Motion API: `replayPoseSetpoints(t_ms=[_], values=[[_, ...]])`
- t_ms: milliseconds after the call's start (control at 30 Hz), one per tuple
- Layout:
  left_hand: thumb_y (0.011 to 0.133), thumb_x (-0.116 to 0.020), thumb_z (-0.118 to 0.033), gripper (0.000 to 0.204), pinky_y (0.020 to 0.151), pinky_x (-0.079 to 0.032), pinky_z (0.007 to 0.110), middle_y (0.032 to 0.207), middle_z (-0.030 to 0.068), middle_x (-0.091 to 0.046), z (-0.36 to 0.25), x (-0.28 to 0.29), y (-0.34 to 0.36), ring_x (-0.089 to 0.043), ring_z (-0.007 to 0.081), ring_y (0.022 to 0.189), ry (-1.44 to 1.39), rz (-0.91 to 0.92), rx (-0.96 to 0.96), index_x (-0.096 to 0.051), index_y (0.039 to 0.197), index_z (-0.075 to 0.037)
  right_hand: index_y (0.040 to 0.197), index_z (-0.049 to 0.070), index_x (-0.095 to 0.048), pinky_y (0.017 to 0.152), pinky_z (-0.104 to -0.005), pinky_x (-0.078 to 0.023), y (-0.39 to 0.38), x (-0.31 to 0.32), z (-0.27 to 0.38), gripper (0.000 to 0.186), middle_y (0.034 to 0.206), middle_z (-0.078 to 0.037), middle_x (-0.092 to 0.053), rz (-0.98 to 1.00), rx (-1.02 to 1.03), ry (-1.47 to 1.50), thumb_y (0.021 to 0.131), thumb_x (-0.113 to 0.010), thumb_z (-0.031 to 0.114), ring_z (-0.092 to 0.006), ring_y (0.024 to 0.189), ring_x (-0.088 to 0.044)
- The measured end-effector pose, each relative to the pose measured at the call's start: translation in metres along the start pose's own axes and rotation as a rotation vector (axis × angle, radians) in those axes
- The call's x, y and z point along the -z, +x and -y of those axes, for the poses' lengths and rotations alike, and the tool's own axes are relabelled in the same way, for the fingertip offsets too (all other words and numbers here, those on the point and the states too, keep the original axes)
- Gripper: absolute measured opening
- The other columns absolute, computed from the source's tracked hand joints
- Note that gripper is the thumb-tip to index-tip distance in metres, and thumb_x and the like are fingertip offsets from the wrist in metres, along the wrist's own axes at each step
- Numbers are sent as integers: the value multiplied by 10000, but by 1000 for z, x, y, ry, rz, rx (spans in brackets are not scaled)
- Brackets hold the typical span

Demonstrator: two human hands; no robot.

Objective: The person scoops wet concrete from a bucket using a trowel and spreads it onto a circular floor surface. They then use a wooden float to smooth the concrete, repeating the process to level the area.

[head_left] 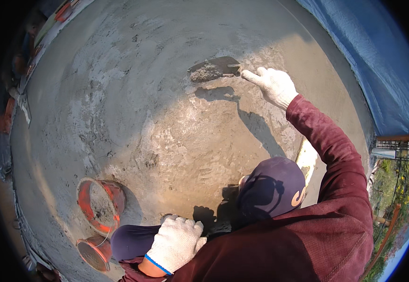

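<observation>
In my right hand (276, 87), gloved in white knit, is a trowel (230, 62). Its dark blade points left and carries grey mortar (204, 73). The trowel hangs just over the grey mortar surface (190, 141), where it and my arm cast a shadow. My left hand (176, 242), in a matching glove with a blue cuff edge, rests low by a rounded navy cloth shape, apparently my left knee (131, 239). Its fingers are curled, and what lies inside them is hidden. Another navy shape with a pale printed mark, apparently my right knee (272, 185), is below my right arm.
Two orange-red buckets, a larger one (116, 199) and a smaller one (102, 251), stand left of my left hand. Blue sheeting (378, 61) borders the right side. A pale long piece (307, 162) lies beyond my right knee. Assorted objects line the left edge.
</observation>
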State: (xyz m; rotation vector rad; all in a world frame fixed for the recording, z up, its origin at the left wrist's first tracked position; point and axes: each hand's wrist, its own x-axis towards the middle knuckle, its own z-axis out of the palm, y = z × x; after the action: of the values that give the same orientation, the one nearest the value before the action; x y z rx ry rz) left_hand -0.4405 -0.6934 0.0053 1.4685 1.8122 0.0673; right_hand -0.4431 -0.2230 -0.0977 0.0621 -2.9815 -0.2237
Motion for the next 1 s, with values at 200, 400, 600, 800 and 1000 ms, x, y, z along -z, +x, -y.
replayPoseSetpoints(t_ms=[200,400,600,800,1000], values=[[994,-632,-391,358,883,-540,501,1073,145,-728,6,13,29,-696,365,1044,-26,71,87,-703,1135,-71,1512,254,-513,652,-482,-577,1,-50,-40,511,999,-169,-685,153,-269,199,1019,-621,172,-351,759,-712],[989,-648,-415,349,901,-560,503,1100,146,-731,19,26,67,-716,376,1037,-121,151,120,-719,1146,-112,1530,314,-478,675,-498,-589,11,-101,-66,458,990,-237,-710,506,-143,178,1079,-522,249,-397,839,-756],[1002,-625,-428,352,876,-563,514,1074,170,-755,45,22,82,-714,405,1016,-158,264,240,-753,1163,-143,1529,219,-508,962,-518,-565,44,-189,-223,475,1269,-191,-738,487,-737,192,1058,-479,162,-385,1145,-725],[1014,-598,-465,395,895,-560,508,1100,163,-754,46,23,69,-707,400,1049,-181,195,343,-767,1179,-148,1496,153,-487,967,-561,-528,30,-158,-160,461,1164,-269,-740,479,-902,696,1052,-485,276,-513,1066,-697],[1027,-572,-451,401,931,-548,502,1141,164,-752,59,19,76,-696,398,1090,-214,305,344,-758,1205,-144,1577,276,-392,813,-552,-570,-47,-126,-106,559,1008,-236,-749,609,-402,479,1043,-555,263,-460,928,-731]])
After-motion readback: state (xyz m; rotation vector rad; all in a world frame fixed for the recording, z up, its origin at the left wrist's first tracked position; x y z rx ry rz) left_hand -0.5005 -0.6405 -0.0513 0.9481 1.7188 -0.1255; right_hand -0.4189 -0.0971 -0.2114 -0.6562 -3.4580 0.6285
